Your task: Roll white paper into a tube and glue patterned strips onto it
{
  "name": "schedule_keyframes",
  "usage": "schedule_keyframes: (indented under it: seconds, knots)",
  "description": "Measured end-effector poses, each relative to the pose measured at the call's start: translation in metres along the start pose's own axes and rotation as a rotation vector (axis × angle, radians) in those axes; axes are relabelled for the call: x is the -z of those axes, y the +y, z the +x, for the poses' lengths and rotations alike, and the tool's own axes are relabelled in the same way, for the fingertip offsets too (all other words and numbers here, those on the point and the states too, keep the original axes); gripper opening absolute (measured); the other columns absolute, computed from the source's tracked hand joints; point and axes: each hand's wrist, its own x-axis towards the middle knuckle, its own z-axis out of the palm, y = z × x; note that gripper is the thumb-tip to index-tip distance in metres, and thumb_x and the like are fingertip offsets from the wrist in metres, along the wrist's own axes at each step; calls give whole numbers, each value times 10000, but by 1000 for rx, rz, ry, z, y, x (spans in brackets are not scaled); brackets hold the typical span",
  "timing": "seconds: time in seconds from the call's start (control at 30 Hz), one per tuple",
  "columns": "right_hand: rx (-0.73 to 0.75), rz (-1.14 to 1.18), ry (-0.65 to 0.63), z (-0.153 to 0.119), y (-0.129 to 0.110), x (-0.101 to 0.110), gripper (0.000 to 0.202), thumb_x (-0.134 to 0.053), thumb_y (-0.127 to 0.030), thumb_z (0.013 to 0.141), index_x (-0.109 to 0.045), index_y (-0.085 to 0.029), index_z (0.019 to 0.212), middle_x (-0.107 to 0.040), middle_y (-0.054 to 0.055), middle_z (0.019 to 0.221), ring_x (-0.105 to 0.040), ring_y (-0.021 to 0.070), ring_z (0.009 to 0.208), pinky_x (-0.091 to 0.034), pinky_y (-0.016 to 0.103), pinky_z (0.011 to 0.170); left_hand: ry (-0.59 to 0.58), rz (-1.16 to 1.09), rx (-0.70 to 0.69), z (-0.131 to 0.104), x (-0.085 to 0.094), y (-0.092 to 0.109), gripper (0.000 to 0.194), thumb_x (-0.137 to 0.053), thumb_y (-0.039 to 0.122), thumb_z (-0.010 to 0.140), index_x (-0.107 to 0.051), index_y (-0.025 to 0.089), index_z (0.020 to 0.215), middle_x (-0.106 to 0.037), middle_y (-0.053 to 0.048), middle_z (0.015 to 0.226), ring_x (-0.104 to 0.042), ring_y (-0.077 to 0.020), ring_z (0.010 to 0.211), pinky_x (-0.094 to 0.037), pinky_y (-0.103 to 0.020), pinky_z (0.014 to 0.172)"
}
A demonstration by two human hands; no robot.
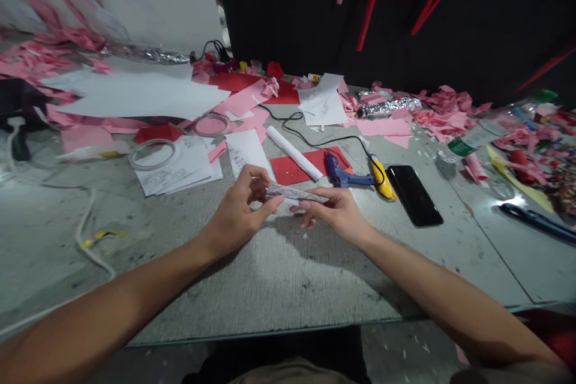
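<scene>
A narrow rolled strip of printed paper (294, 193) is held level between my two hands, a little above the grey table. My left hand (240, 207) pinches its left end between thumb and fingers. At the right end, my right hand (335, 210) grips the roll the same way. Just beyond the hands lie a white paper tube (294, 153) and a red paper sheet (288, 169). A blue glue gun (348, 174) rests near my right hand, its black cord running back. Printed white sheets (180, 171) are spread out left of my left hand.
A black phone (414, 195) and a yellow-handled tool (383, 177) lie to the right. Tape rolls (152, 155), pink paper scraps (445, 111) and a plastic bottle (477, 135) clutter the table. A white cable (87, 216) crosses the left side. Dark scissors or a cutter (535, 222) lies far right.
</scene>
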Motion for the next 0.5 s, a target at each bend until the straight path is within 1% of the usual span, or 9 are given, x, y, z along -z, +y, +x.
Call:
schedule_keyframes:
  seconds: [0.1, 0.13, 0.17, 0.23, 0.3, 0.4, 0.5]
  knots:
    - [2, 21, 4, 0, 1, 0, 240, -830, -306, 856, -849, -204, 1072, -858, 69, 925, -784, 162, 623, -637, 268, 586, -76, -74, 64, 3, 2, 3, 391, -731, 298, 958, -517, 280, 1285, -692, 30, 968, -691, -127, 749, -553, -285, 743]
    - [5, 25, 5, 0, 1, 0, 243, -828, -295, 849, -849, -207, 1075, -857, 64, 909, -784, 164, 618, -638, 272, 585, -115, -76, 86, 4, 3, 3, 375, -731, 315, 958, -560, 268, 1289, -704, 22, 951, -687, -130, 735, -551, -290, 740]
    - [9, 26, 4, 0, 2, 0, 240, -825, -286, 846, -850, -207, 1070, -855, 60, 893, -783, 165, 616, -640, 276, 584, -151, -66, 106, 5, 4, 3, 332, -731, 332, 957, -617, 247, 1257, -714, 13, 917, -679, -133, 718, -548, -294, 730]
    - [16, 29, 1, 0, 1, 0, 231, -823, -265, 832, -852, -210, 1055, -848, 46, 850, -778, 165, 606, -641, 278, 579, -201, -40, 133, 8, 5, 3, 226, -728, 351, 949, -716, 208, 1124, -729, -7, 851, -664, -139, 684, -544, -298, 705]
    - [12, 32, -3, 0, 0, -1, 225, -826, -256, 826, -853, -213, 1045, -841, 37, 823, -773, 162, 601, -639, 276, 575, -202, -35, 141, 9, 4, 3, 179, -721, 345, 940, -757, 196, 1033, -740, -16, 819, -661, -142, 661, -548, -297, 684]
    - [0, 28, -14, 0, -2, -2, 237, -848, -302, 839, -852, -209, 1058, -848, 51, 861, -761, 148, 604, -629, 264, 568, -177, -50, 135, 8, 2, 4, 163, -712, 319, 938, -773, 203, 1034, -752, -9, 799, -675, -140, 643, -554, -287, 668]
    - [-9, 4, -30, 1, -3, -4, 302, -898, -342, 813, -853, -195, 1073, -850, 64, 888, -747, 138, 609, -624, 255, 564, -171, -48, 134, 6, 0, 6, 160, -707, 306, 946, -780, 206, 1047, -756, -4, 772, -696, -144, 652, -562, -279, 673]
